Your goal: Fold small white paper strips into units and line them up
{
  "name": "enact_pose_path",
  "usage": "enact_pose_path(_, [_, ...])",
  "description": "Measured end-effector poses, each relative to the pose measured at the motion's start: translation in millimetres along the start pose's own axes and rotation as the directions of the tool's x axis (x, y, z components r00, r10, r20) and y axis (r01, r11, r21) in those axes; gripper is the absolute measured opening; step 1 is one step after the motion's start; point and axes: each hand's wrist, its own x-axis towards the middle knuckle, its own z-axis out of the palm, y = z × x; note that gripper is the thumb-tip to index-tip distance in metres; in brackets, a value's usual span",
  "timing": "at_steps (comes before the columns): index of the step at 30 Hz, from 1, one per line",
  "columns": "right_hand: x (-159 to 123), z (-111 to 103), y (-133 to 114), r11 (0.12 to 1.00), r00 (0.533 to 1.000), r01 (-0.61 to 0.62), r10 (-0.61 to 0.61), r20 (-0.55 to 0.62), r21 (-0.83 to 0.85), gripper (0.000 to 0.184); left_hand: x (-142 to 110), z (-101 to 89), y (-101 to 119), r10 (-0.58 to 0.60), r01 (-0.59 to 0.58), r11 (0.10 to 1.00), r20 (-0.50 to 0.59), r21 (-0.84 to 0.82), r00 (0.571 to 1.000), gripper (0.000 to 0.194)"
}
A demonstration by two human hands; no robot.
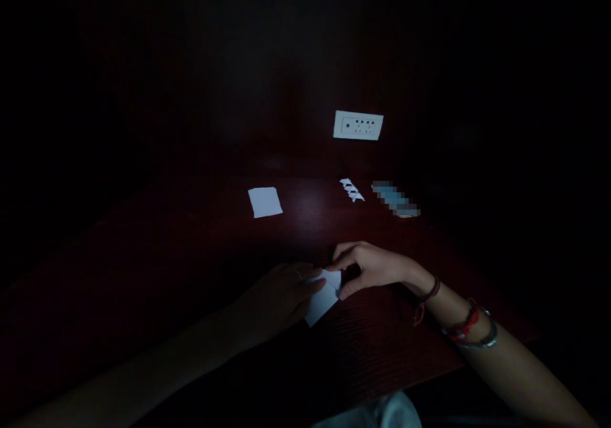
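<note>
A small white sheet of paper (324, 299) lies on the dark red-brown table (191, 249) in front of me, partly folded. My left hand (277, 297) rests flat on the paper's left part, fingers together and pressing it down. My right hand (370, 267) pinches the paper's upper right corner between thumb and fingers. Red string bracelets and a metal bangle circle my right wrist.
Farther back lie a square white paper (265, 201), a pile of small folded white pieces (352, 190) and a blurred bluish object (395, 199). A white wall socket (358, 125) sits on the dark back panel. The room is very dark.
</note>
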Motion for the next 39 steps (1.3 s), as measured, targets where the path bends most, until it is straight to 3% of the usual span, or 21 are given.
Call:
enact_pose_path(9, [3.6, 5.2, 3.0, 0.998, 0.995, -0.036, 0.031, -0.090, -0.054, 0.028, -2.9, 1.3, -2.5, 0.012, -0.012, 1.000, -0.022, -0.008, 1.000, 0.040])
enact_pose_path(21, [1.9, 5.9, 0.5, 0.990, 0.999, -0.011, 0.005, -0.048, -0.137, 0.028, 1.6, -2.9, 1.4, -0.015, 0.015, 1.000, -0.005, -0.012, 1.000, 0.039])
enact_pose_path(39, [-10.8, -10.2, -11.7, 0.936, 0.993, -0.098, 0.116, 0.032, -0.337, 0.027, 0.0, -3.1, 2.0, -0.034, 0.034, 0.999, 0.019, 0.013, 0.999, 0.040])
